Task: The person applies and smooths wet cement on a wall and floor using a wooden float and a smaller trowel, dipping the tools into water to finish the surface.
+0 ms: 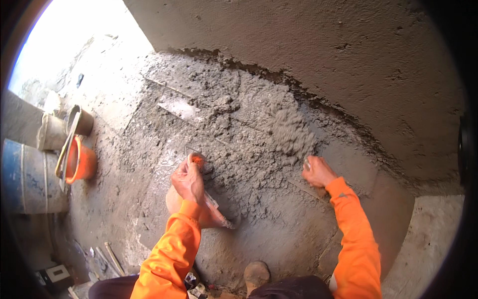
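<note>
My left hand [188, 182] grips the upper rim of an orange, mortar-smeared plastic container [213, 213] tilted on its side over the floor [124, 209]. My right hand [319, 172] is closed on a small tool's handle [307, 163] at the right edge of a spread of wet grey mortar [239, 129]; the tool's working end cannot be made out in the blurred mortar above the fist. A smoother grey strip [358, 169] lies to the right of this hand.
A plastered wall [348, 60] runs along the top and right. At left stand a blue barrel [20, 174], grey buckets [52, 132], an orange bucket [84, 164] and a long board [69, 149] leaning across them. Loose sticks [112, 254] lie at lower left, near my knee.
</note>
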Demonstrator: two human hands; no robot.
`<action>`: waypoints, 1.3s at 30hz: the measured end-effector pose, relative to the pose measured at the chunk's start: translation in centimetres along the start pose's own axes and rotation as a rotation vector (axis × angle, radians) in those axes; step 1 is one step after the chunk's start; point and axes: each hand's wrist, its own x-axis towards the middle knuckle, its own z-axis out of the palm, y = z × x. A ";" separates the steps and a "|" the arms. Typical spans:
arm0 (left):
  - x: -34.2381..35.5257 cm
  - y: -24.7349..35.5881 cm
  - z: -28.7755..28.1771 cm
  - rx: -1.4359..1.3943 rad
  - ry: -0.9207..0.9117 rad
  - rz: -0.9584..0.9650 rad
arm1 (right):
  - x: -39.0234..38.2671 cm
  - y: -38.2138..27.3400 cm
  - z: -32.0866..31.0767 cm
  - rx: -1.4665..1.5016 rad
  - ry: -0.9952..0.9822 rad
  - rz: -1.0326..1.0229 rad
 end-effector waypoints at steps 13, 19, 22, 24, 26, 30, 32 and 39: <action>-2.1 -0.8 -0.4 0.053 -0.022 0.027 | -6.4 6.3 5.4 0.098 0.525 0.266; -1.3 -1.6 -0.5 0.128 0.010 0.038 | -6.4 -6.5 7.7 -0.127 -0.035 0.052; -0.8 -3.2 -1.1 0.204 0.027 0.098 | -3.1 -5.6 6.3 -0.153 0.093 0.018; -1.3 -1.0 -0.7 0.127 0.011 -0.012 | -2.2 -4.3 6.7 -0.085 0.111 -0.013; -0.8 -0.5 0.1 0.102 0.021 -0.011 | -1.2 -4.6 9.0 0.087 -0.047 -0.132; -1.1 -1.8 0.2 0.126 0.023 0.006 | -2.6 -8.5 14.7 0.128 -0.240 -0.196; -0.8 -2.1 -0.1 0.197 0.063 0.058 | -4.5 -10.9 14.5 0.028 -0.233 -0.249; -1.9 -1.5 -2.9 -0.020 -0.057 -0.088 | -9.9 -11.4 12.6 -0.033 -0.059 -0.274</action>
